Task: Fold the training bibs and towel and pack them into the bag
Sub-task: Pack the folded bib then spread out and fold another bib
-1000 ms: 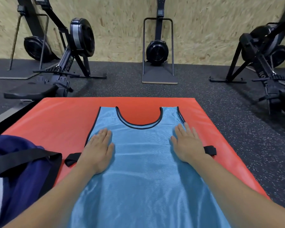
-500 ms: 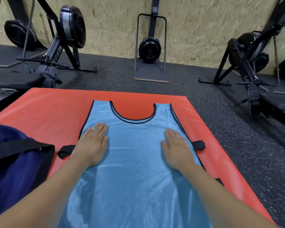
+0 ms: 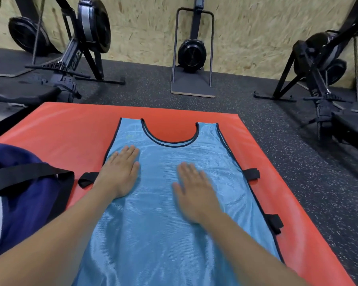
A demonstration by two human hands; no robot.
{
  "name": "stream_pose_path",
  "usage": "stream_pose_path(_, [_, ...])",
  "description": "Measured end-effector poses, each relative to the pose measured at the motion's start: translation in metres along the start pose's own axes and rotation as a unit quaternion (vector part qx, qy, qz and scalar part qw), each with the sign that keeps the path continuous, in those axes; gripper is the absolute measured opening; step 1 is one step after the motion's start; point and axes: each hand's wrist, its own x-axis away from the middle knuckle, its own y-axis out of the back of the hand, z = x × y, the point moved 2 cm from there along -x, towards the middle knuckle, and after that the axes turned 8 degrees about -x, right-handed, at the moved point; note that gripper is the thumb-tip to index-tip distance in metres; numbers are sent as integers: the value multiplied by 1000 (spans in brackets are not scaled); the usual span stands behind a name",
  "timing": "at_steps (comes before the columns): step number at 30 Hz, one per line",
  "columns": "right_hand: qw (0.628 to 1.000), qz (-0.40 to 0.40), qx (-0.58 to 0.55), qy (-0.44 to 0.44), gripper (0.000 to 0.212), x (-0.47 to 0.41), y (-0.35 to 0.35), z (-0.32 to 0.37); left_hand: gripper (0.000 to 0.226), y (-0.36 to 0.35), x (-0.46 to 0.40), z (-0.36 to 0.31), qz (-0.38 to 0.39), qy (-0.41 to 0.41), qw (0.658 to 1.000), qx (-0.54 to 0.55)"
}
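Since a second ago the right hand (image 3: 194, 194) has slid inward from the bib's right edge toward its middle, and I see it smeared with motion blur; the left hand (image 3: 120, 172) has barely shifted. Both palms lie flat on the light blue training bib (image 3: 165, 234), fingers straight and close together, gripping nothing — just pressing the mesh down.

From my feed the bib is spread face-up on the red mat (image 3: 66, 129), neck opening at the far end, its black-trimmed edges running toward me and out of the bottom of the view. My left hand sits at the bib's left border, the heel of the hand just over the edge, beside a black side strap (image 3: 87, 178) that lies out on the mat. On the right side two more black straps (image 3: 251, 174) stick out past the trim, one farther away and one nearer to me; the right hand is well apart from both.

At the left edge of the mat rests the navy bag (image 3: 25, 195), a black webbing handle draped across its top and a white panel with partial lettering on its near side — too cropped to read.

Beyond the mat I see dark speckled rubber flooring (image 3: 277, 145), several black rowing machines (image 3: 85, 38) and a chipboard wall (image 3: 246, 27).
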Motion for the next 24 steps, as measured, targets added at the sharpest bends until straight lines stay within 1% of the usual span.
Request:
stream_pose_path(2, [998,-8,6,-60,67,6,23,-55,59,0,-1,1,6,0,1000,-1])
stream_pose_path(3, [996,-15,13,-82,73,10,32,-78,58,1,-2,1,9,1,1000,-2])
stream_pose_path(5, [994,-21,34,-97,81,17,44,-104,60,1,-1,-2,12,1,1000,4])
stream_pose_path(8, [994,-23,41,-96,68,17,42,-105,65,5,-4,-1,63,8,998,-12])
stream_pose_path(10, [994,-37,32,-98,63,18,43,-101,70,13,-14,-6,126,29,990,-62])
stream_pose_path(11, [994,-37,27,-100,62,20,44,-101,71,18,-19,-13,145,42,984,-90])
stream_pose_path(12, [994,-37,22,-101,62,20,44,-102,72,22,-22,-27,143,49,982,-113])
stream_pose_path(14, [994,-41,18,-100,62,20,45,-103,82,29,-18,-71,95,30,990,-102])
stream_pose_path(15, [994,-45,18,-99,62,20,45,-103,90,29,-10,-102,63,1,996,-68])
stream_pose_path(16, [994,-49,17,-97,63,20,45,-103,93,26,0,-133,32,-30,999,-26])
stream_pose_path(17, [994,-53,19,-96,66,20,45,-103,91,23,12,-163,16,-54,998,10])
stream_pose_path(19, [994,-60,31,-91,80,21,44,-103,95,9,32,-205,31,-86,995,50])
stream_pose_path(21, [993,-62,36,-89,87,19,42,-105,94,-2,45,-216,52,-102,993,32])
stream_pose_path(22, [993,-64,36,-90,83,19,42,-105,92,-5,48,-209,32,-95,995,25])
stream_pose_path(24, [993,-64,27,-95,69,19,43,-105,90,-4,51,-179,9,-59,998,18])
